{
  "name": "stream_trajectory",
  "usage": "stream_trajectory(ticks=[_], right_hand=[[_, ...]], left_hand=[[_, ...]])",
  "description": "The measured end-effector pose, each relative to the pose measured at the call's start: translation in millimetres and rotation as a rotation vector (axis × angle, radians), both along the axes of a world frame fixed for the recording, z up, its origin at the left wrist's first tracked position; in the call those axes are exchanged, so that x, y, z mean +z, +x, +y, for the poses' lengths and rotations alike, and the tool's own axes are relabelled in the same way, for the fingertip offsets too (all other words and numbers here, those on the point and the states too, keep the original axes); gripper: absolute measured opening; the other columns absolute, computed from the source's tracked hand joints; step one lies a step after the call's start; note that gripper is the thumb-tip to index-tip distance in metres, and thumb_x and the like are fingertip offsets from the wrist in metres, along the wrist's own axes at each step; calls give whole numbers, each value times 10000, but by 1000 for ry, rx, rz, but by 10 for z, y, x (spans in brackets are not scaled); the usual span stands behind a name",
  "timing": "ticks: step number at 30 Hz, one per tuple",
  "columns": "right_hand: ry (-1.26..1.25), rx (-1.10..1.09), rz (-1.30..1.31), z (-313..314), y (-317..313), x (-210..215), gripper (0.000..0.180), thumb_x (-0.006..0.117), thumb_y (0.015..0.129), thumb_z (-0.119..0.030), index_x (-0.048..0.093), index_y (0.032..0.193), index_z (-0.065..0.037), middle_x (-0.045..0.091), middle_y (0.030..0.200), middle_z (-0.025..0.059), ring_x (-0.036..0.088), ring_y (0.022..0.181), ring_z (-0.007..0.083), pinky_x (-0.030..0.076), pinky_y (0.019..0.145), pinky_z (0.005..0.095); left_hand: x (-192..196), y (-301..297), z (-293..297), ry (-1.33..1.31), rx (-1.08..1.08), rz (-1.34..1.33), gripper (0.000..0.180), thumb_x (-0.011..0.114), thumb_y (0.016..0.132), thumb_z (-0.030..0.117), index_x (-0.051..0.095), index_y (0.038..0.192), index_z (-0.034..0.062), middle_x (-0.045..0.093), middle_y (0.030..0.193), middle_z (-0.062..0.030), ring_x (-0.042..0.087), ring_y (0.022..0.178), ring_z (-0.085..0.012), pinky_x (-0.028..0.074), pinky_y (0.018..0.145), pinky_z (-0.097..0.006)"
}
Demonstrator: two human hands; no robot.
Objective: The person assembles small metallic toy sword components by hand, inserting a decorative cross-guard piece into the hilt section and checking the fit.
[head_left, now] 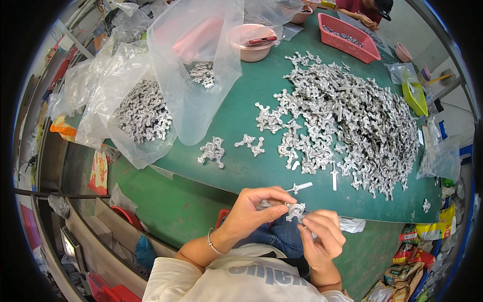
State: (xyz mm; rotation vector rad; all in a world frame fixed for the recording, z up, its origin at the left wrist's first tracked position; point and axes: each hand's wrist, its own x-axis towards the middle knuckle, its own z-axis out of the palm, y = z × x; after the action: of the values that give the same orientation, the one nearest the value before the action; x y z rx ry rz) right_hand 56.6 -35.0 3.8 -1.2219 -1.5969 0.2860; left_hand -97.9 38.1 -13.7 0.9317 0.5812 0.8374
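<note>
Over the table's near edge, my left hand [255, 207] pinches a small grey metal casting [296, 211] with rounded arms and a round middle. My right hand [323, 235] has its fingertips closed at the right side of the same casting. More grey metal shows in the left palm, partly hidden by the fingers. Just beyond my hands lies a small tool with a white strip-like handle [303, 187]. A similar white strip [334, 177] lies to its right. Two small groups of castings, a left one [212, 152] and a right one [250, 144], rest on the table.
A big heap of castings [357, 126] covers the right of the green table [221, 173]. Clear plastic bags [201, 108] with castings stand left. Behind are a pink bowl [250, 51] with a red object on it and a pink tray [370, 50]. A co-worker [359, 10] sits opposite.
</note>
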Motion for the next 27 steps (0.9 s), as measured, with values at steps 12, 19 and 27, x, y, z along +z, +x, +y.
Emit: stream_trajectory(ticks=[12,19,27], right_hand=[[-284,-284,-247,740,179,-683,215,669,723,-99,598,898,5,555,941,123,487,876,273,367,773,360],[-306,-414,-610,913,8,-722,175,672,668,-78,586,807,-15,513,937,107,455,897,263,320,751,381],[-458,-245,301,678,204,-580,32,605,771,10,573,777,7,635,713,80,569,642,123,435,612,262]], left_hand=[[-404,-716,730,555,692,1097,119,573,762,-6,632,865,-7,580,710,-48,466,572,-76,374,529,-229],[-395,-542,719,656,838,1138,146,592,758,6,629,900,16,558,741,-56,457,567,-109,378,521,-243],[-291,-176,284,518,329,620,260,604,746,-47,622,995,27,557,840,-41,458,600,-69,380,558,-199]])
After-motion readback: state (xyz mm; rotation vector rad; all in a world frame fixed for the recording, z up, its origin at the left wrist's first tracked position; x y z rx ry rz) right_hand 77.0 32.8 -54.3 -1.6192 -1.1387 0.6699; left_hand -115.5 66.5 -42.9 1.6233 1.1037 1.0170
